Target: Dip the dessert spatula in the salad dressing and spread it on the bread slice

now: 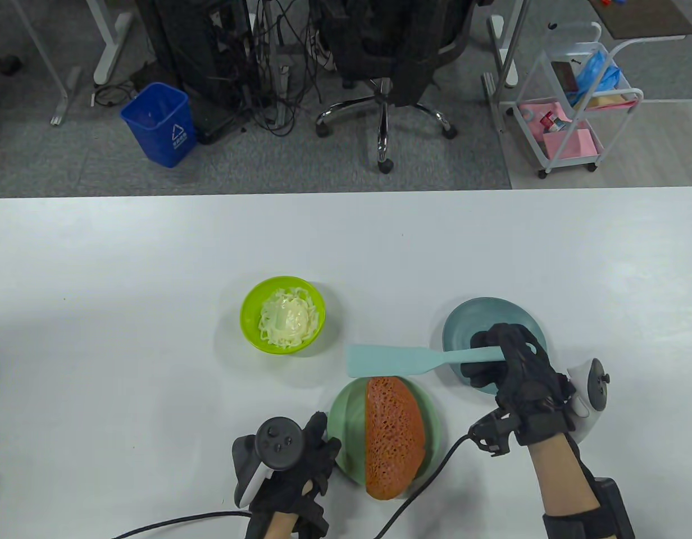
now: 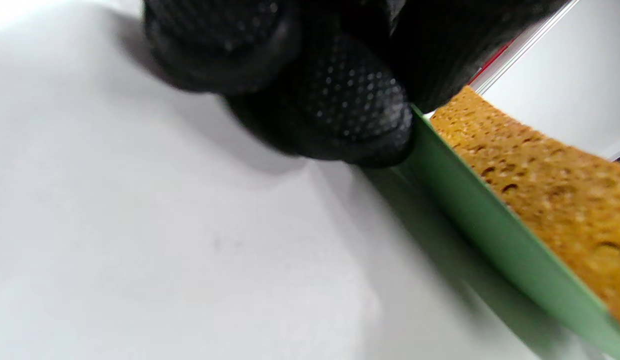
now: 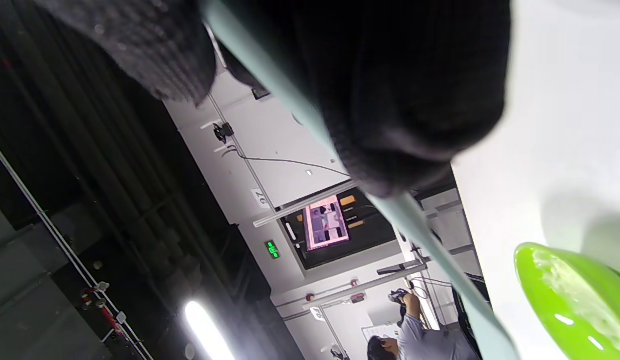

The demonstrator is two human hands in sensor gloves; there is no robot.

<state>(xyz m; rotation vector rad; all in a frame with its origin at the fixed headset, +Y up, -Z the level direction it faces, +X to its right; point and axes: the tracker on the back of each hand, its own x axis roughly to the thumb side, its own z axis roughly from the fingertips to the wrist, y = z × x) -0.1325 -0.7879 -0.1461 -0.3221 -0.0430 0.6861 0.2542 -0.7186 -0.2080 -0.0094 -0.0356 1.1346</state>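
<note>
My right hand (image 1: pixel 506 365) grips the handle of a pale teal dessert spatula (image 1: pixel 396 360). The blade points left and hangs just above the far end of the bread slice (image 1: pixel 394 435). The bread is a brown porous slice lying on a green plate (image 1: pixel 346 421). My left hand (image 1: pixel 301 455) rests on the table with its fingertips (image 2: pixel 350 110) against the plate's left rim (image 2: pixel 490 215). A lime green bowl (image 1: pixel 283 321) of creamy white salad dressing stands to the left of the spatula blade. In the right wrist view the spatula (image 3: pixel 440 250) runs under my fingers towards the bowl (image 3: pixel 575 300).
A dark teal plate (image 1: pixel 464 323) lies under my right hand. Black cables trail from both gloves over the table's front edge. Beyond the table's far edge are a blue bin (image 1: pixel 160 123), an office chair (image 1: pixel 385 84) and a white cart (image 1: pixel 570 106).
</note>
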